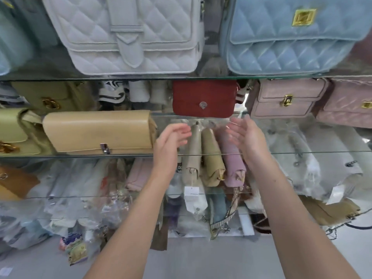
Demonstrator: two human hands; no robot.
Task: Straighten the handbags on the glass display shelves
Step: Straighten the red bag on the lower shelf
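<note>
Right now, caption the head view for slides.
Left hand and right hand, open, reach toward the red handbag on the glass shelf.

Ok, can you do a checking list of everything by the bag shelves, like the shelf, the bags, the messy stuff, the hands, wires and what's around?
Surface: glass shelves, see-through, stacked in tiers.
Job's things: beige handbag left of the hands; red handbag just beyond them; pink handbag to the right; white quilted bag and blue quilted bag on the tier above.
Clutter: plastic-wrapped bags packed on the lower tiers.
Hands: left hand and right hand both open, palms facing, holding nothing.
Cables: nothing seen.
Surroundings: grey floor below.
</note>
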